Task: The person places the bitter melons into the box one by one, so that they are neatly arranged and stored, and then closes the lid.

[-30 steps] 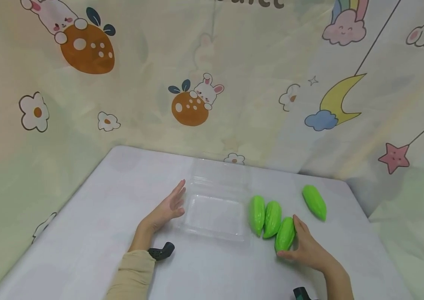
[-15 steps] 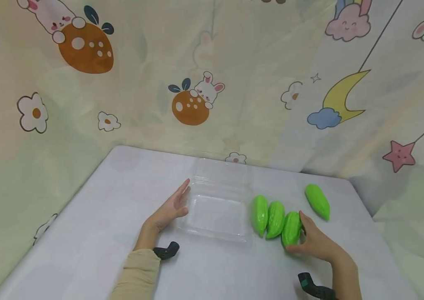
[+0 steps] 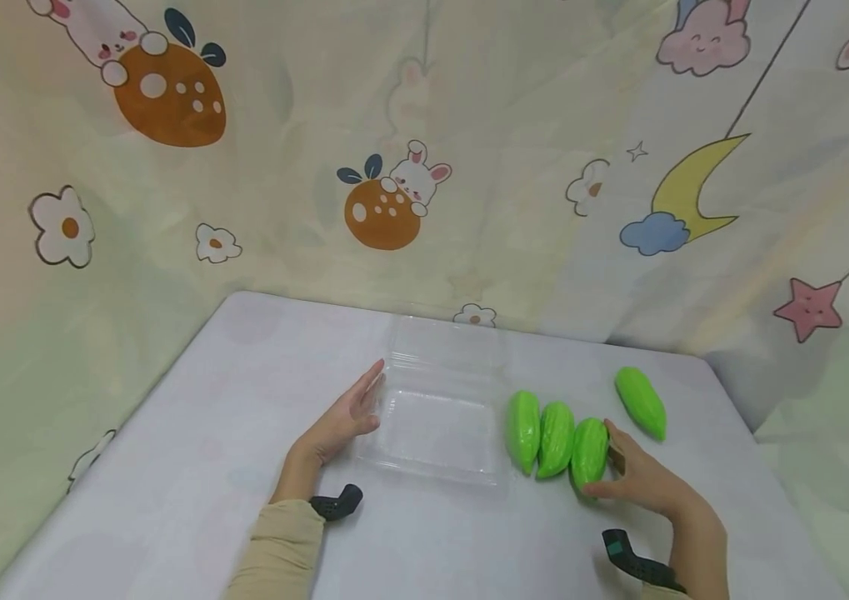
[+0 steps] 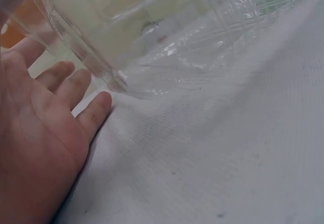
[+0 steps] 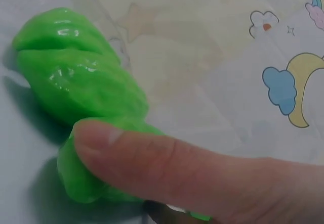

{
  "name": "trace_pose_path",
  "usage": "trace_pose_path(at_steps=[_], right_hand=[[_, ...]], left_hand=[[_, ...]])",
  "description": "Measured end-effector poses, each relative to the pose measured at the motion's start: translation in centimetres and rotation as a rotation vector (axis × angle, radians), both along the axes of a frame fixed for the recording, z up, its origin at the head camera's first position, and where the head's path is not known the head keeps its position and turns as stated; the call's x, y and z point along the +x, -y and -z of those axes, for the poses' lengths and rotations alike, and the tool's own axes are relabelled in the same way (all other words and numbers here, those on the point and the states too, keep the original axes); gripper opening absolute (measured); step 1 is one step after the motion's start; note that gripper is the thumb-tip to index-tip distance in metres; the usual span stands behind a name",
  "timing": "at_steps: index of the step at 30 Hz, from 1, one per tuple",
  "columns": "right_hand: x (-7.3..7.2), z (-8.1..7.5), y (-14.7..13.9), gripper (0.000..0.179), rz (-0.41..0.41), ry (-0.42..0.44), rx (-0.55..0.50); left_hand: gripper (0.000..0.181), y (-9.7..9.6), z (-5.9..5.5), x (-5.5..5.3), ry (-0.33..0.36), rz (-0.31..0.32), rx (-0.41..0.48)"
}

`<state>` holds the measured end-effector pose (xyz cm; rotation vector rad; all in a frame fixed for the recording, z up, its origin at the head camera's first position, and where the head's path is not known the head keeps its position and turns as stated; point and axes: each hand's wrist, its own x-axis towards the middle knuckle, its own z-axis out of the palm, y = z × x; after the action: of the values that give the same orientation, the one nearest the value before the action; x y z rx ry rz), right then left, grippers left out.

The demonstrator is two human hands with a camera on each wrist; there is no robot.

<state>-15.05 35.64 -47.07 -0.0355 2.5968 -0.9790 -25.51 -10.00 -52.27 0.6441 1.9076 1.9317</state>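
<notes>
In the head view, my right hand (image 3: 645, 475) grips a bright green, ribbed toy bitter melon (image 3: 589, 450), thumb at its near end and fingers at its far end. Two more melons lie to its left: a middle one (image 3: 556, 440) and one (image 3: 523, 432) by the container. The right wrist view shows my thumb (image 5: 152, 163) across the held melon (image 5: 76, 178), close against its neighbours. My left hand (image 3: 342, 421) stays beside a clear plastic clamshell container (image 3: 435, 479), fingers extended at its left side. In the left wrist view, the fingertips are right at the container's wall (image 4: 96, 57).
A separate green melon (image 3: 641, 403) lies farther back on the right of the white table (image 3: 424, 542). The container's lid (image 3: 445, 342) is folded back toward the printed cloth backdrop (image 3: 282, 167). Black wrist devices sit on both forearms.
My right hand has shifted the gripped melon slightly away from me, more in line with the other two. The left hand keeps its place beside the container. The head view has shifted slightly.
</notes>
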Motion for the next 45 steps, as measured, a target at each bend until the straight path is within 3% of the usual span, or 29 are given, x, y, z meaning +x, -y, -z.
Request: trace_pose_path(at_steps=[13, 22, 36, 45], right_hand=[[0.02, 0.31, -0.59, 0.124, 0.025, 0.035, -0.073], [0.28, 0.58, -0.84, 0.124, 0.045, 0.052, -0.107], [-0.07, 1.0, -0.81, 0.124, 0.029, 0.017, -0.112], [-0.2, 0.9, -0.73, 0.123, 0.016, -0.005, -0.096]], left_hand=[[0.101, 0.24, 0.37, 0.29, -0.012, 0.035, 0.024], [0.092, 0.17, -0.01, 0.83, -0.011, 0.015, 0.019], [0.086, 0.44, 0.26, 0.52, -0.004, 0.024, 0.01], [0.085, 0.28, -0.11, 0.39, -0.004, -0.005, -0.039]])
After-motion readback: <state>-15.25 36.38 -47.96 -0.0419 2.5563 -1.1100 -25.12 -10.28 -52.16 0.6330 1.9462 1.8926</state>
